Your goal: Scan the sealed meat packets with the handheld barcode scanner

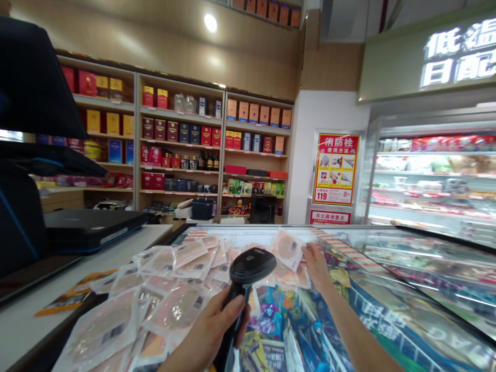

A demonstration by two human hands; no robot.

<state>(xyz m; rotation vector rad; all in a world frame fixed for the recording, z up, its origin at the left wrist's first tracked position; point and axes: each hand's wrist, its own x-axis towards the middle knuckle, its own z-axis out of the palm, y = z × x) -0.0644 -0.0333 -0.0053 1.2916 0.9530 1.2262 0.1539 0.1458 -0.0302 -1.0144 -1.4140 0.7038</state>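
Note:
My left hand [217,320] is wrapped round the grip of a black handheld barcode scanner [252,264], which stands upright with its head pointing away from me. Farther forward, my right hand [315,266] pinches the right edge of a clear plastic packet [287,247] with a pale round item and a barcode label on it. That packet is tilted up above other similar ones. A large heap of these flat packets [174,305] lies on the glass top to the left of the scanner and behind it.
Under the glass of the chest freezer [271,330] are colourful packaged goods. On the left, a white counter [34,336] carries an orange packet [75,294] and a dark checkout machine [93,225]. Shelves of boxes [178,132] line the back; a lit refrigerated display [434,181] stands right.

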